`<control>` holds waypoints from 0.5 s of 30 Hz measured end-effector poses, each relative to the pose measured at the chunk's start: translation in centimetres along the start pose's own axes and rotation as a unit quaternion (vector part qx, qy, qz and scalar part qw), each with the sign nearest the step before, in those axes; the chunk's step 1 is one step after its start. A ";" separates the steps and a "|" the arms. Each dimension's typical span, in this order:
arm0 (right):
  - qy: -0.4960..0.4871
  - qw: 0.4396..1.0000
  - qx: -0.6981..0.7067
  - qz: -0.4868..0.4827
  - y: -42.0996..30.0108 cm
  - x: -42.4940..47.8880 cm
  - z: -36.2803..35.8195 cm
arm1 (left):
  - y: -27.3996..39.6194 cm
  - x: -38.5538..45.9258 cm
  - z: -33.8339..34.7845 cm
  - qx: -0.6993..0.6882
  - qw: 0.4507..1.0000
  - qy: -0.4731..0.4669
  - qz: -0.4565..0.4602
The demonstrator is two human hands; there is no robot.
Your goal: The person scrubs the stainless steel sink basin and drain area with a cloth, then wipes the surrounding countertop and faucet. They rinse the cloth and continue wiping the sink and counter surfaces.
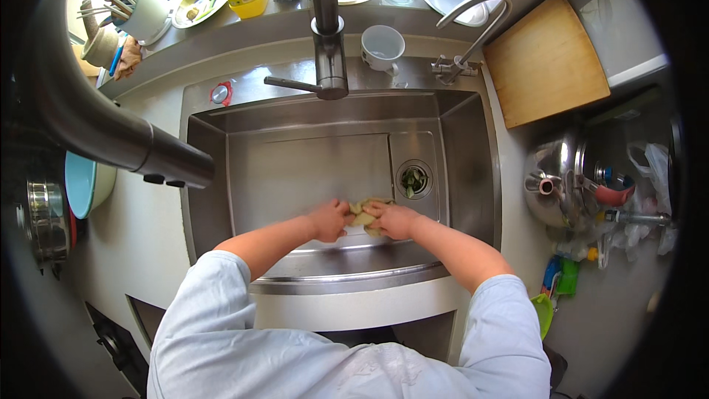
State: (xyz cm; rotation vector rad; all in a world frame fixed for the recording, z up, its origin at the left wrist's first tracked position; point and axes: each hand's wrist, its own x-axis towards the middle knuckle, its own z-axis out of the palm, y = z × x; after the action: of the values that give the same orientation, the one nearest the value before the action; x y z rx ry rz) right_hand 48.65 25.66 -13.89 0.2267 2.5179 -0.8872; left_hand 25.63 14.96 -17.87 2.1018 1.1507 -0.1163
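Both my hands meet over the front of a stainless-steel sink. Between them is a crumpled yellowish-green cloth. My right hand grips its right side with curled fingers. At the cloth's left edge, the fingers of my left hand are bent around a fold of it. Slight blur surrounds the left hand. To the right of the cloth, green leafy scraps lie in the drain basket.
A dark faucet spout arches over the sink's left side; its lever is at the back. A white mug stands behind the rim near a slim tap. On the right are a wooden board and a steel kettle; on the left, a basin.
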 end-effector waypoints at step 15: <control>0.209 0.975 -0.073 -0.002 5.7 0.9 -4.0 | -0.4 4.5 -0.5 -0.079 0.968 0.229 -0.063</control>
State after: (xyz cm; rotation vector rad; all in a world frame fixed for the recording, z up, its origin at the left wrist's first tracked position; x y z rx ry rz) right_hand 48.08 32.59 -14.67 0.3976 2.9570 -0.7073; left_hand 27.91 18.52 -19.52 1.9642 1.5065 0.4126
